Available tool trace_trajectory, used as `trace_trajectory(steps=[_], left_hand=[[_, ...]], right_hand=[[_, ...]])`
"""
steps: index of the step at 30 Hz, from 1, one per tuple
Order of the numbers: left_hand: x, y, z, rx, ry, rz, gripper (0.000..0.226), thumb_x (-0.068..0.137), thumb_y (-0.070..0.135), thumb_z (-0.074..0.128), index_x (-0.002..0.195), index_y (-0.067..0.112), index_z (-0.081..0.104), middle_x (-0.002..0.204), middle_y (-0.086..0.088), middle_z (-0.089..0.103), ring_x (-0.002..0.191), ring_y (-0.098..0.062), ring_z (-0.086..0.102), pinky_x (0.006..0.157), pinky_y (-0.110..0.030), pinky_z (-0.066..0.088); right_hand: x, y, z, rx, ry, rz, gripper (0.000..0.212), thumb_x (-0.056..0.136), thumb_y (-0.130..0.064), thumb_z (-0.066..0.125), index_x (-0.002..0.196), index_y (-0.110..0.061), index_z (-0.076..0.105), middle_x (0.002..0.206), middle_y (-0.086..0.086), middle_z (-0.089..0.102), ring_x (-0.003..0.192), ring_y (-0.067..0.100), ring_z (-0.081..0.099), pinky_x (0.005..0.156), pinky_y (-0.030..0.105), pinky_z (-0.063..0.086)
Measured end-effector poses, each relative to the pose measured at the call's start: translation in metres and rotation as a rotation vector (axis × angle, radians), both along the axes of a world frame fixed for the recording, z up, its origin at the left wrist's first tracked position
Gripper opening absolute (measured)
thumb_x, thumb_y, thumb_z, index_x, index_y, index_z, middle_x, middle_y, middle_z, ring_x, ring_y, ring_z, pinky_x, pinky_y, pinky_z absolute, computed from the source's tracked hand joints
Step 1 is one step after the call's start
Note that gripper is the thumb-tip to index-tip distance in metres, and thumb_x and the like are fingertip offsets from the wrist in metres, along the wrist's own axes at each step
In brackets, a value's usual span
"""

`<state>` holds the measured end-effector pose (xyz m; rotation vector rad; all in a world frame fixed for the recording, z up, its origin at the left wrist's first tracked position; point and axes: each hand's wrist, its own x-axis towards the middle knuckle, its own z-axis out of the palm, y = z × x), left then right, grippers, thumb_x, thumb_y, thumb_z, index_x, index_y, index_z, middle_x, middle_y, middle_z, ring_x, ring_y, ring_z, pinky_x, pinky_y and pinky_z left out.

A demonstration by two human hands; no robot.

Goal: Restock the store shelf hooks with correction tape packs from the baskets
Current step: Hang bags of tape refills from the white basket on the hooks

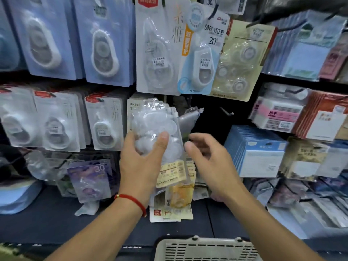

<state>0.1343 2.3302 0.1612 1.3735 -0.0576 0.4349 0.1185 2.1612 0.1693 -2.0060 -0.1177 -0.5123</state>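
Observation:
My left hand [143, 164] grips a stack of clear correction tape packs [156, 125] with cream card bottoms, held upright in front of the middle shelf row. My right hand [209, 159] hovers just to the right of the stack, fingers loosely curled and holding nothing. A bare metal hook [227, 112] juts out of the dark gap right of the stack. A grey plastic basket [203, 249] sits at the bottom edge below my arms.
Hooks above and to the left carry full rows of correction tape packs [105, 123]. Sticky notes and boxed stationery [256, 149] fill the right side. Loose packs [171, 210] lie on the dark shelf ledge under my hands.

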Motion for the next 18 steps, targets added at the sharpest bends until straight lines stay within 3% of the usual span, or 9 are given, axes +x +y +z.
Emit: trace_trajectory(steps=[3, 6, 9, 13, 15, 18], left_hand=[[0.001, -0.008, -0.004, -0.019, 0.046, -0.087, 0.058, 0.071, 0.059, 0.086, 0.116, 0.030, 0.065, 0.104, 0.004, 0.079, 0.089, -0.014, 0.078, 0.072, -0.033, 0.064], [0.002, -0.011, -0.006, -0.089, 0.072, -0.150, 0.066, 0.065, 0.061, 0.085, 0.116, 0.024, 0.064, 0.098, 0.004, 0.080, 0.083, -0.015, 0.079, 0.062, -0.023, 0.060], [0.004, -0.009, -0.007, -0.059, 0.082, -0.161, 0.055, 0.073, 0.062, 0.078, 0.113, 0.027, 0.063, 0.099, 0.006, 0.079, 0.085, -0.011, 0.078, 0.064, -0.024, 0.061], [0.008, -0.004, -0.006, -0.016, 0.069, -0.094, 0.044, 0.082, 0.057, 0.073, 0.112, 0.025, 0.062, 0.093, 0.012, 0.077, 0.074, -0.002, 0.075, 0.056, -0.014, 0.054], [0.009, -0.001, -0.004, 0.022, 0.052, -0.015, 0.040, 0.082, 0.060, 0.072, 0.103, 0.028, 0.061, 0.089, 0.014, 0.075, 0.069, -0.001, 0.072, 0.055, -0.016, 0.053], [0.013, 0.006, -0.003, 0.059, 0.040, 0.074, 0.034, 0.086, 0.058, 0.072, 0.098, 0.029, 0.060, 0.088, 0.006, 0.074, 0.073, -0.005, 0.072, 0.065, -0.029, 0.059]], right_hand=[[-0.006, 0.008, 0.002, 0.002, 0.023, 0.094, 0.033, 0.087, -0.058, 0.071, 0.112, -0.037, 0.070, 0.101, -0.014, 0.075, 0.090, 0.004, 0.069, 0.078, 0.025, 0.059], [-0.008, 0.008, 0.003, 0.054, 0.045, 0.089, 0.015, 0.096, -0.040, 0.073, 0.109, -0.033, 0.072, 0.098, -0.012, 0.078, 0.087, 0.008, 0.074, 0.083, 0.040, 0.063], [-0.010, 0.002, 0.002, 0.208, 0.083, 0.099, 0.009, 0.101, -0.028, 0.068, 0.110, -0.026, 0.070, 0.100, -0.004, 0.080, 0.091, 0.016, 0.078, 0.084, 0.053, 0.063], [-0.011, -0.007, 0.000, 0.273, 0.044, 0.030, 0.005, 0.103, -0.025, 0.065, 0.105, -0.020, 0.066, 0.093, 0.006, 0.079, 0.085, 0.033, 0.077, 0.078, 0.061, 0.061], [-0.010, -0.011, 0.001, 0.272, 0.007, -0.003, 0.005, 0.103, -0.025, 0.065, 0.106, -0.021, 0.067, 0.093, 0.005, 0.079, 0.086, 0.033, 0.076, 0.079, 0.057, 0.060], [-0.008, -0.015, 0.004, 0.290, -0.003, -0.011, 0.008, 0.103, -0.027, 0.066, 0.108, -0.022, 0.068, 0.097, 0.005, 0.079, 0.092, 0.032, 0.075, 0.085, 0.055, 0.059]])
